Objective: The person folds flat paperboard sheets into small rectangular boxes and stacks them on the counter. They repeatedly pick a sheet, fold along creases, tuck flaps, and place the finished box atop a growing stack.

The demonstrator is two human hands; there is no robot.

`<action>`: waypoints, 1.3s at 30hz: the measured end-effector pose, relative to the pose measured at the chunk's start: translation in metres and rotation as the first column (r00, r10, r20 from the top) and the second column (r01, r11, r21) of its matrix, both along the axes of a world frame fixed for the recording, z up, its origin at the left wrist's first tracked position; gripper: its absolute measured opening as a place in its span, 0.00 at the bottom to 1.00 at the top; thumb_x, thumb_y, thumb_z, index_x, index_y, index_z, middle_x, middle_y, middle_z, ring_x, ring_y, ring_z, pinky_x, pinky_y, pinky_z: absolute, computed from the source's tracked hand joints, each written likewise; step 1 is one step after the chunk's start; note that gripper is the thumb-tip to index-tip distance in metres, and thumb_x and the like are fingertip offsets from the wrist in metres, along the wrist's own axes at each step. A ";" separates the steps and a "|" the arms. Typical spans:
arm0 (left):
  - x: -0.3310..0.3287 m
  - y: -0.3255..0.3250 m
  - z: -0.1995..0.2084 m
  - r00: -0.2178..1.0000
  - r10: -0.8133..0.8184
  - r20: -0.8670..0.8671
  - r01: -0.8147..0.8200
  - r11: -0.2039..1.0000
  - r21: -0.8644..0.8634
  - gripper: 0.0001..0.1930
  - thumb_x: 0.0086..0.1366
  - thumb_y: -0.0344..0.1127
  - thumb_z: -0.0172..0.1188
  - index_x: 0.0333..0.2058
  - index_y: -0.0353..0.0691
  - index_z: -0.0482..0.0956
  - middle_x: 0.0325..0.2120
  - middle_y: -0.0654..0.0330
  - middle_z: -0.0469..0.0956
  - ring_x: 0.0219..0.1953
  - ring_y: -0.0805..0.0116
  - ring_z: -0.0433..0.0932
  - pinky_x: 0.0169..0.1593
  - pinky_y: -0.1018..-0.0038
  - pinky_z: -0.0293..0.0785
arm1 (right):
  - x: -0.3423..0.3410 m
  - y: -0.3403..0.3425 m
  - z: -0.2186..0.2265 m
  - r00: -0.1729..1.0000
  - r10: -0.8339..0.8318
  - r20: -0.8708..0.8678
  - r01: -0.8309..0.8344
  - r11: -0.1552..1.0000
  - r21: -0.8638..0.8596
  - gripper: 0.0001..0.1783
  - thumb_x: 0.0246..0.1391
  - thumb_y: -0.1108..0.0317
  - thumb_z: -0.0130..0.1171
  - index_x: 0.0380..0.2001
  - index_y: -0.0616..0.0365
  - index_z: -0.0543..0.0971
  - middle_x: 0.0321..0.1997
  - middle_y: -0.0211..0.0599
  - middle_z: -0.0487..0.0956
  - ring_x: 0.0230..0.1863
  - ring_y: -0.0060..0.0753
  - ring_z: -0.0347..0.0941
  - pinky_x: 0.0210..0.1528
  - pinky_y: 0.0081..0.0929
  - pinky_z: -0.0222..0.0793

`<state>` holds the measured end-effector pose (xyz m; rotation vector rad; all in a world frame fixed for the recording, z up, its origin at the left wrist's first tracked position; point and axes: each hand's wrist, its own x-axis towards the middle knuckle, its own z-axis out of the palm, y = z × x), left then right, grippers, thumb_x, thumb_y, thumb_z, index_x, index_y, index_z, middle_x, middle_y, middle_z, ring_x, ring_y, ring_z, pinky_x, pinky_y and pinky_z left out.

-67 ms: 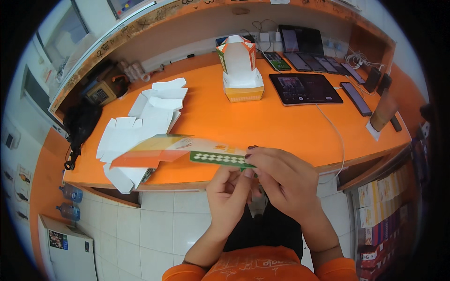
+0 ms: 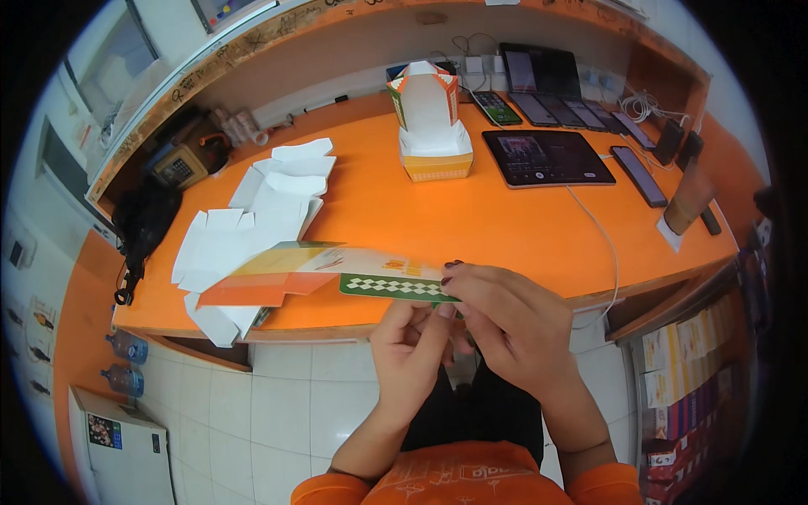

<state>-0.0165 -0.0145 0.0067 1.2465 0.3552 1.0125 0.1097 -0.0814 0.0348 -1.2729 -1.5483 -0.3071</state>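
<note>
A printed, partly folded cardboard box blank (image 2: 328, 268) in orange, yellow, white and green stretches leftward from my hands, above the desk's front edge. My right hand (image 2: 518, 324) pinches its right end, thumb below and fingers on top. Just left of it, my left hand (image 2: 412, 341) is closed on the same end from beneath, its thumb against the green edge. Flat white blanks (image 2: 252, 206) lie in a loose pile on the left of the desk. Farther back stand folded food boxes (image 2: 436, 160), one upright box set in or behind a low open tray; I cannot tell which.
The orange desk (image 2: 387, 215) has a tablet (image 2: 547, 157) with a white cable, a phone (image 2: 638, 177) and several more phones at the back right. A brown cup-like object (image 2: 686, 210) stands near the right edge. A black bag (image 2: 147, 219) lies at the far left.
</note>
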 end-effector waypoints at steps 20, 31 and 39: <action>0.013 -0.001 -0.009 0.960 -0.142 0.242 0.143 0.990 0.014 0.08 0.65 0.22 0.58 0.42 0.27 0.77 0.35 0.49 0.82 0.33 0.62 0.84 0.33 0.73 0.83 | 0.001 -0.015 0.002 0.866 0.149 -0.478 -0.176 0.984 -0.011 0.03 0.54 0.77 0.60 0.33 0.63 0.80 0.45 0.47 0.81 0.37 0.32 0.82 0.36 0.24 0.78; -0.001 0.012 -0.020 0.989 0.143 -0.026 -0.131 0.954 0.270 0.10 0.59 0.23 0.64 0.40 0.32 0.79 0.35 0.57 0.82 0.33 0.71 0.81 0.36 0.76 0.77 | -0.006 -0.026 0.004 0.970 0.094 -0.224 -0.114 0.990 -0.078 0.10 0.45 0.78 0.66 0.34 0.61 0.82 0.50 0.46 0.80 0.42 0.41 0.81 0.42 0.27 0.77; -0.026 0.020 -0.008 0.936 -0.031 0.350 -0.033 0.984 0.174 0.28 0.58 0.27 0.66 0.57 0.32 0.68 0.53 0.51 0.73 0.52 0.63 0.75 0.55 0.66 0.71 | -0.011 -0.013 -0.026 0.994 -0.074 -0.075 0.080 0.993 0.087 0.18 0.42 0.83 0.64 0.40 0.58 0.80 0.48 0.43 0.76 0.47 0.45 0.76 0.47 0.33 0.74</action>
